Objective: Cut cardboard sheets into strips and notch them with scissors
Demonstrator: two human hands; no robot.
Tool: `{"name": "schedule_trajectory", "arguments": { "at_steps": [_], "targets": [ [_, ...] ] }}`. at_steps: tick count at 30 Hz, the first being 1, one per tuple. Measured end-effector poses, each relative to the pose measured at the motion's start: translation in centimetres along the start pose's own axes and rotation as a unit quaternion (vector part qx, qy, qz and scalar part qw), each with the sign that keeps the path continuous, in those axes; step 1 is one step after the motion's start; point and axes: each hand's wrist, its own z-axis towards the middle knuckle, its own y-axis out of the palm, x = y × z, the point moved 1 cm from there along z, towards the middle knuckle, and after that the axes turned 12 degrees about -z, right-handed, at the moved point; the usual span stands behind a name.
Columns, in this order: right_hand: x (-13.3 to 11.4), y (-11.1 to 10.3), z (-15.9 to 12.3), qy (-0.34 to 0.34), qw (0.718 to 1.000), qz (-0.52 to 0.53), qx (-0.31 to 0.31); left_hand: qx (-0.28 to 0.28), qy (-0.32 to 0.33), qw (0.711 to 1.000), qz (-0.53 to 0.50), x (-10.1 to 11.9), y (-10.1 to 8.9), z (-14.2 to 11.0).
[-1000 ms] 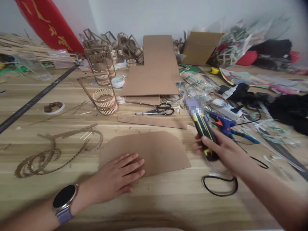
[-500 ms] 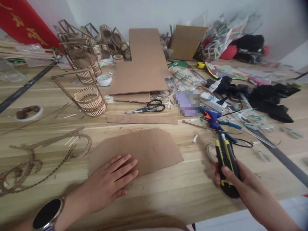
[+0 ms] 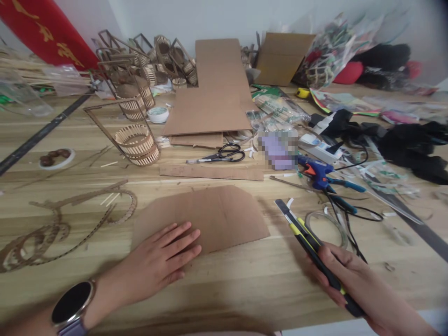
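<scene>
My left hand [image 3: 159, 259] lies flat with fingers spread on the near left corner of a brown cardboard piece [image 3: 217, 212] on the wooden table [image 3: 245, 275]. A smartwatch [image 3: 72, 303] sits on that wrist. My right hand [image 3: 345, 275] is closed around a black and yellow utility knife [image 3: 308, 242], whose blade end points up and left toward the cardboard's right edge, a little short of it.
Scissors [image 3: 220, 156] and a cardboard strip [image 3: 212, 172] lie beyond the piece. A blue glue gun [image 3: 320, 170], cables and a tape ring [image 3: 327, 221] sit to the right. Woven baskets [image 3: 136, 144], large cardboard sheets [image 3: 213, 100] and cut curved scraps [image 3: 66, 219] fill the back and left.
My right hand drew the knife back from over the glue gun toward me, then turned it so its tip points at the cardboard. My left hand stayed flat on the cardboard.
</scene>
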Motion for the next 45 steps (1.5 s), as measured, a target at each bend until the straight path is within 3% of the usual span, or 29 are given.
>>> {"name": "schedule_trajectory", "arguments": {
  "at_steps": [5,8,10,13,16,22,30,36,41,45],
  "targets": [
    [0.0,-2.1,1.1,0.015,0.999,-0.041,-0.016,0.001,0.005,1.0,-0.004,0.0,-0.7,0.7],
    [-0.1,-3.2,2.4,0.003,0.99,-0.139,0.034,-0.004,-0.002,1.0,-0.014,0.2,-1.4,2.2],
    [-0.4,-3.8,3.5,-0.086,0.96,-0.253,0.087,-0.01,-0.013,1.0,-0.021,0.4,-1.6,3.4],
    [-0.9,-4.3,4.6,-0.224,0.878,-0.397,0.147,-0.003,-0.015,1.0,-0.024,0.6,-1.3,4.7],
    [-1.2,-4.7,5.3,-0.266,0.819,-0.482,0.16,0.026,-0.009,0.999,-0.02,0.5,-0.4,4.9],
    [-1.2,-5.2,6.3,-0.324,0.757,-0.544,0.162,0.038,-0.03,0.998,-0.046,0.1,0.8,3.9],
    [-1.4,-5.2,7.0,-0.359,0.744,-0.548,0.129,0.003,-0.035,0.999,-0.019,-0.1,0.6,3.9],
    [-0.9,-4.5,6.9,-0.383,0.746,-0.532,0.114,-0.033,-0.022,0.999,-0.018,-1.2,-1.0,4.0],
    [-0.3,-4.2,7.3,-0.416,0.74,-0.516,0.115,-0.055,0.001,0.996,-0.066,-1.8,-1.7,8.3],
    [-0.4,-4.0,7.6,-0.418,0.738,-0.52,0.105,-0.055,0.055,0.994,-0.072,-2.3,0.1,12.6]
  ]
}}
